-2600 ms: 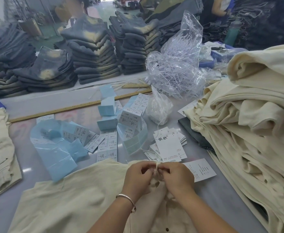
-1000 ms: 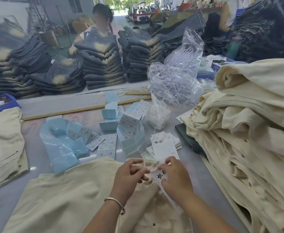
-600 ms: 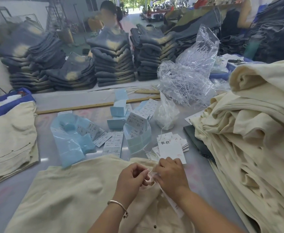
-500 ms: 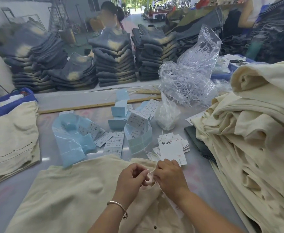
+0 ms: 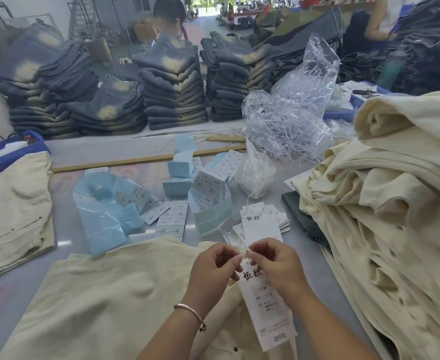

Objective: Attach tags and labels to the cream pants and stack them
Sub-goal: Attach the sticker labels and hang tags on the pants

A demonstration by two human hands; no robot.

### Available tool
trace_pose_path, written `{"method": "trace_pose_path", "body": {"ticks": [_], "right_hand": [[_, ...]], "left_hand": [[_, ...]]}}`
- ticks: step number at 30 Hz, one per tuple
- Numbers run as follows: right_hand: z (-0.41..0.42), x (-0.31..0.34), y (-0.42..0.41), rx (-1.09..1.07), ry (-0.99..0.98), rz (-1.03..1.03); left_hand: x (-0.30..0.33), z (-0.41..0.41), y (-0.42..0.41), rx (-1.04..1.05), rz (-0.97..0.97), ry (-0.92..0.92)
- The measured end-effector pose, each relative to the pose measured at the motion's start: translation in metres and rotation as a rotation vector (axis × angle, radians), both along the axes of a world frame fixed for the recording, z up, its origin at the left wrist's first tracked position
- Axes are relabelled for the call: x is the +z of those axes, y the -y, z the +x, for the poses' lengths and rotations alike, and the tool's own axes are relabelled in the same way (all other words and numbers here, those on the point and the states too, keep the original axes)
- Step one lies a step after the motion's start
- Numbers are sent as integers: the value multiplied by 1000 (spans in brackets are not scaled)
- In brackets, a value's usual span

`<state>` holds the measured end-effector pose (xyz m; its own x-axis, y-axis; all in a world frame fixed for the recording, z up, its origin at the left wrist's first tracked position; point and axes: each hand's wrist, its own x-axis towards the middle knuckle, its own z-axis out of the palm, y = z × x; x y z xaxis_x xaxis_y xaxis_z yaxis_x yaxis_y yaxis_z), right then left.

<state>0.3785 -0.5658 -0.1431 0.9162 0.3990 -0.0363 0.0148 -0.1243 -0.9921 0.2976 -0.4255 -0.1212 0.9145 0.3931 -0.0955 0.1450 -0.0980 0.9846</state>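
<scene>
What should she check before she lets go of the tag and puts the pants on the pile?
1. Tag held by both hands: left hand, right hand: ok.
2. Tag printed side up, readable: ok.
3. String knot tied at the fingertips: cannot tell.
4. Pants lying flat on the table: ok.
5. Sticker label on the pants: cannot tell.
6. Finished pile at left has room on top: ok.

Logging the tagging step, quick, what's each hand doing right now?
Left hand: fingers pinch the small cream loop at the top of the hang tag.
Right hand: pinches the same loop from the other side.
</scene>
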Motion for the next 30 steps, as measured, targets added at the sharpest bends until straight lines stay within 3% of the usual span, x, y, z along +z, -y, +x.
{"method": "trace_pose_path", "body": {"ticks": [20, 27, 30], "right_hand": [[-5, 3, 0, -26, -170, 163], [2, 8, -1, -89, -683, 428], [5, 9, -1, -73, -806, 499]], "left_hand": [[-5, 12, -1, -58, 82, -26], [-8, 18, 3, -55, 112, -23], [-7, 19, 3, -63, 125, -27]]}}
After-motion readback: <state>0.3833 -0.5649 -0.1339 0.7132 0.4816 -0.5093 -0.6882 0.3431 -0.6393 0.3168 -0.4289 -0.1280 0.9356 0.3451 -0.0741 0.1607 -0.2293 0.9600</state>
